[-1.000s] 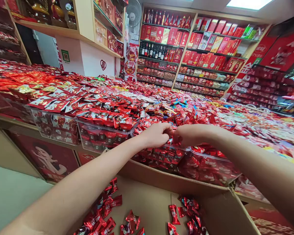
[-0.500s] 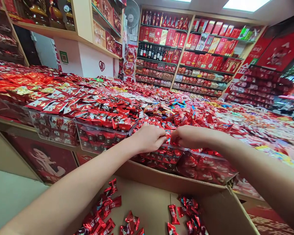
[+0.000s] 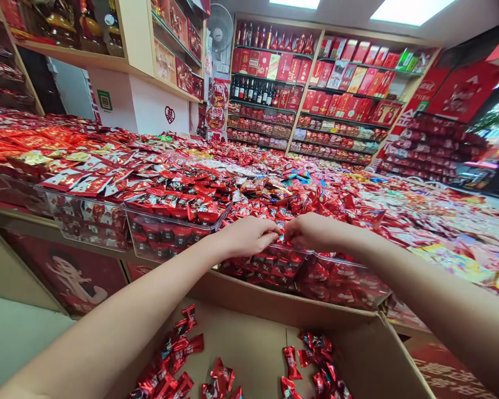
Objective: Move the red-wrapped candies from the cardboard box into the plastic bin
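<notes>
Over a clear plastic bin [image 3: 270, 266] heaped with red wrapped candies [image 3: 253, 208], my two hands nearly meet. My left hand [image 3: 251, 235] is closed, with thumb and forefinger drawn together above the candies. Facing it, my right hand [image 3: 310, 230] has its fingers curled down into the same heap. Whatever the fingertips hold is hidden by the hands. Below my forearms, an open cardboard box [image 3: 249, 293] stands against the display, with loose red twist-wrapped candies [image 3: 177, 352] on its bottom, in groups at left, middle and right.
Beside this bin, another bin [image 3: 172, 235] holds red and black candies, and one [image 3: 341, 280] on the right holds red packets. Candy heaps spread across the wide counter behind. Shelves [image 3: 307, 100] with bottles and red boxes line the back wall near a fan [image 3: 220, 30].
My hands have come slightly closer together over the same bin, the right one edging left. The view has shifted a little. The candies in the box look the same.
</notes>
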`<state>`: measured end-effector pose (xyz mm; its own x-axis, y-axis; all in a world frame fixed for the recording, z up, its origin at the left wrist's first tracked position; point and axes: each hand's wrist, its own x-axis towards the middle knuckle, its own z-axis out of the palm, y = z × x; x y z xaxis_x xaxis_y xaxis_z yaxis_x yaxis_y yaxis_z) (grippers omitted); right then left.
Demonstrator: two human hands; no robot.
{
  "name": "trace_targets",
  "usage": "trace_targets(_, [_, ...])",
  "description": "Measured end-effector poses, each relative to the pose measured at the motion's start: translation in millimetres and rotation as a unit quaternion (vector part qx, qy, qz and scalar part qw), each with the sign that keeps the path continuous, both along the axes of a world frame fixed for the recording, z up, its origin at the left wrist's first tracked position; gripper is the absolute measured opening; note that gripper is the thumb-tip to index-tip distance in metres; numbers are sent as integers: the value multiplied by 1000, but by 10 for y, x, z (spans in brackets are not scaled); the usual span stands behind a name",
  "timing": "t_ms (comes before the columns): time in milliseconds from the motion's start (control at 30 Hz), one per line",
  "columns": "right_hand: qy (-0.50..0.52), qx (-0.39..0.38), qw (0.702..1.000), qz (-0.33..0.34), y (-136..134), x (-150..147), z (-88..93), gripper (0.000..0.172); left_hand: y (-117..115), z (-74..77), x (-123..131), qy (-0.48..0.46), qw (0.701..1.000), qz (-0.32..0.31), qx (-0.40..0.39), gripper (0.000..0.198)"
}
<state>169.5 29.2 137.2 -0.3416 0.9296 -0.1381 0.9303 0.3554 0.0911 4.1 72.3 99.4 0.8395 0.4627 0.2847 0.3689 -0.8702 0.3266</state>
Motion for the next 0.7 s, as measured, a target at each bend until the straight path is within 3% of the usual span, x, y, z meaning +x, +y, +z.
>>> trace_targets(267, [-25,28,999,-12,20,-89,-6,25,-8,-9,13,25,996,-19,84,29])
trace_targets(533, [-55,1,998,-24,-8,-102,71,19,-77,17,58,12,995,-63,78,24])
trace_targets(700, [-80,4,996,-42,-97,-121,120,23,-137,-13,206,24,997,-29,67,26])
